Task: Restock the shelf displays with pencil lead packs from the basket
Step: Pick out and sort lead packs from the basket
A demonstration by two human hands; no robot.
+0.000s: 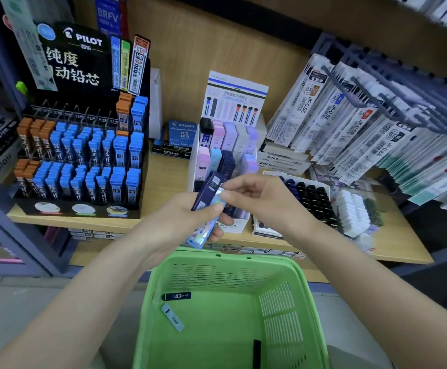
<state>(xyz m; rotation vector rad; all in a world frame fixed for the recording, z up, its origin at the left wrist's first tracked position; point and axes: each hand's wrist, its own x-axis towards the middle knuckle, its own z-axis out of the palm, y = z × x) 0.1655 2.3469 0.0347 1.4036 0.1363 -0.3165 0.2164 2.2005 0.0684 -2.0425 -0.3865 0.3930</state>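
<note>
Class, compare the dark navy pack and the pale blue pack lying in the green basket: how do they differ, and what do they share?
The dark navy pack is near-black with a bold white 0.3; the pale blue pack is light, with only small print. The dark navy pack lies almost level across the picture; the pale blue pack slants below it. Both are slim and lie flat in the green basket.

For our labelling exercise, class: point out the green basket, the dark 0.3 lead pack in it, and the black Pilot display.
green basket (233, 261): head view, far rim.
dark 0.3 lead pack (176, 296): head view, label.
black Pilot display (78, 62): head view, header card.
</note>
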